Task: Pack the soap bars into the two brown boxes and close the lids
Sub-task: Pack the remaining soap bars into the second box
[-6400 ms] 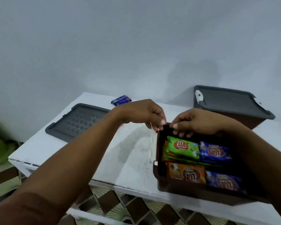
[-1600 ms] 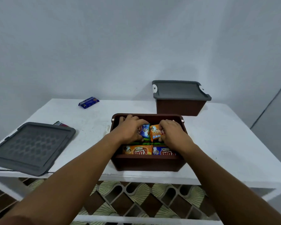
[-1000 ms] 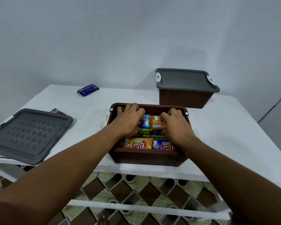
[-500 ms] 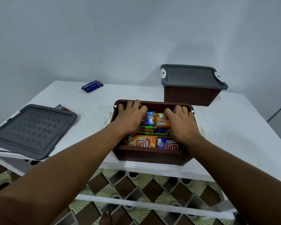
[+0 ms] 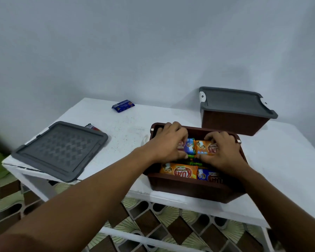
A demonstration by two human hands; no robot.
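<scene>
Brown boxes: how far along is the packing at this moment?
Done: the far brown box has its lid on. In hand: left hand and right hand press bars into the open box. Left: the blue bar on the table, then the grey lid.

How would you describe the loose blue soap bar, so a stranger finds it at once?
Start at the white table, then look to its far left part near the wall. The blue soap bar lies there alone on bare tabletop, behind the loose grey lid; every other bar visible is inside the open brown box.

A white table point(image 5: 280, 170) stands against a plain grey-white wall point(image 5: 135, 51), over what looks like brown-and-green patterned floor point(image 5: 162, 220).
</scene>
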